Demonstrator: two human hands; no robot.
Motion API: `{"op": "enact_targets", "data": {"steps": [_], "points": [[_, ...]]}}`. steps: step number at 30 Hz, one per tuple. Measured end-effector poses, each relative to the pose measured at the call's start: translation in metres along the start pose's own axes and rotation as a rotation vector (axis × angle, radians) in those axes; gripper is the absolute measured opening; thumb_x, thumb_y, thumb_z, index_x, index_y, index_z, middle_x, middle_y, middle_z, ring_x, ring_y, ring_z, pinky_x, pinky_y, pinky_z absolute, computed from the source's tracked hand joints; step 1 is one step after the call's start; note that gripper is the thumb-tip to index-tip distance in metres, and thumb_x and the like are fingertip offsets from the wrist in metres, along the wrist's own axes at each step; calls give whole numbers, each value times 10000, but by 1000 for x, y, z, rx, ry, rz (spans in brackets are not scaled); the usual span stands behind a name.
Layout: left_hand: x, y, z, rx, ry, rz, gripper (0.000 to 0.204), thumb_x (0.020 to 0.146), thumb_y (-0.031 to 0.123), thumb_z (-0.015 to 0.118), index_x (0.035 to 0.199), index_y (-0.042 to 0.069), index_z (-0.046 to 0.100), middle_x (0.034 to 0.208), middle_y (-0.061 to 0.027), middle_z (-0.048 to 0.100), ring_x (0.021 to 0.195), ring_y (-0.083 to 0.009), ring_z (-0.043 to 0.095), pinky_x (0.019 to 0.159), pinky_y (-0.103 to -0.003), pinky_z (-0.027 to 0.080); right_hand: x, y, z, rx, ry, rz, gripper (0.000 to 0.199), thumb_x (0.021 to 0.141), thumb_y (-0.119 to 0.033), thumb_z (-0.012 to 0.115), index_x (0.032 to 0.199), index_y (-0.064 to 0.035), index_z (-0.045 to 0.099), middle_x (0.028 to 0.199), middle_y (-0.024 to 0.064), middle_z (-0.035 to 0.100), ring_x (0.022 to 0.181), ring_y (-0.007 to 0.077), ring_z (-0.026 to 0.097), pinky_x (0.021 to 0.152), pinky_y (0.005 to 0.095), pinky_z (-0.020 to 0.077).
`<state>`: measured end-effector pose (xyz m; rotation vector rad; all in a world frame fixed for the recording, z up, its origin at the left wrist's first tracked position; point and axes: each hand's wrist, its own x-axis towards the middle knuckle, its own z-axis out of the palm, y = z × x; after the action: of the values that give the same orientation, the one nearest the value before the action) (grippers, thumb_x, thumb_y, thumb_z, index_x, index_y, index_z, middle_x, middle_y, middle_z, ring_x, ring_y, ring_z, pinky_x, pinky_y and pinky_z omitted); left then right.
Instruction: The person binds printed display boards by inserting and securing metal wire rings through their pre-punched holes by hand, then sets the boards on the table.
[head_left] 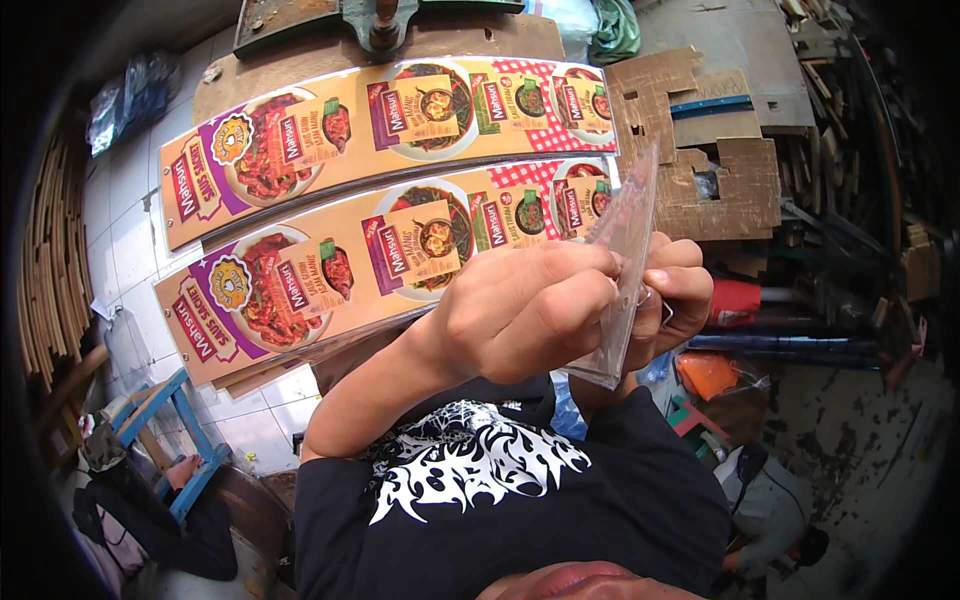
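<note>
My left hand (530,310) is closed on the near end of a thin, clear-edged printed panel (630,230), which I hold up nearly edge-on before my chest. On the panel's other side, my right hand (680,285) has its fingers curled and pinched at the same end. A small bent piece of metal wire (667,310) shows by the right fingers; whether it passes through the panel cannot be seen. Left of my hands lie two stacks of long orange printed panels with food pictures, a far stack (360,150) and a near stack (350,265).
The stacks rest on a brown board (520,38), with a green and grey metal tool (385,25) behind them. Cut-out brown boards (740,180) lie at the right, beside wood scraps. A blue stand (185,430) and a person (150,520) are at lower left; another person (770,500) is at lower right.
</note>
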<state>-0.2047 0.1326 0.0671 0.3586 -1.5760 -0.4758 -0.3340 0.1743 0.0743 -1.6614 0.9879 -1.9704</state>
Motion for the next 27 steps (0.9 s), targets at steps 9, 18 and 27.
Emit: {"op": "enact_targets", "data": {"steps": [9, 18, 27], "points": [[-12, -1, -3, -178, -19, -158, 189, 913, 52, 578, 1044, 30, 443, 898, -200, 677, 751, -245, 698, 611, -326, 567, -4, 2, 5, -10, 3, -3, 155, 869, -73, 667, 936, -31, 534, 806, 51, 483, 605, 112, 475, 552, 262, 415], [-29, 9, 2, -465, 91, -416, 154, 961, 34, 440, 1094, 29, 362, 963, -262, 648, 796, -244, 685, 698, -334, 571, -7, 5, 12, 112, 68, 44, 132, 864, -18, 624, 938, -16, 515, 814, 61, 472, 590, 102, 455, 510, 255, 412], [-27, 18, -3, -691, 130, -573, 133, 978, 68, 432, 1065, 2, 355, 1030, -269, 629, 909, -245, 664, 800, -351, 556, -6, 6, 16, 178, 125, 32, 129, 872, -11, 612, 950, -14, 510, 793, 54, 448, 569, 97, 416, 483, 250, 374]]}}
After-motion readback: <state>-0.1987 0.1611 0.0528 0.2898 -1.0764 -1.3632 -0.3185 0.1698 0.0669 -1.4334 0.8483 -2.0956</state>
